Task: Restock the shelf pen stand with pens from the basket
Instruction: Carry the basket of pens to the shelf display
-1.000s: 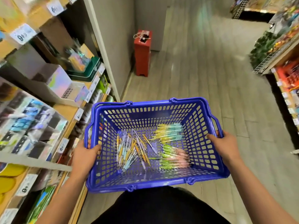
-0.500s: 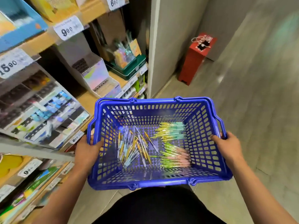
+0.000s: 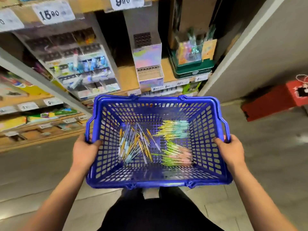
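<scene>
a shiny stepped pen stand (image 3: pixel 148 60) is set on the wooden shelf (image 3: pixel 127 77), near its front edge. a green tray (image 3: pixel 191 70) of pens is placed just to its right, a clear tiered rack (image 3: pixel 78 64) to its left. price tags (image 3: pixel 166 87) are fixed along the front edge.

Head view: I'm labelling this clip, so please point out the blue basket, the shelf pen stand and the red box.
blue basket (image 3: pixel 156 99), head view, far rim.
pen stand (image 3: pixel 147 55), head view, iridescent front panel.
red box (image 3: pixel 266 100), head view, long side face.

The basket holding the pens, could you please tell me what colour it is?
The basket is solid blue, clearest in the head view.
</scene>
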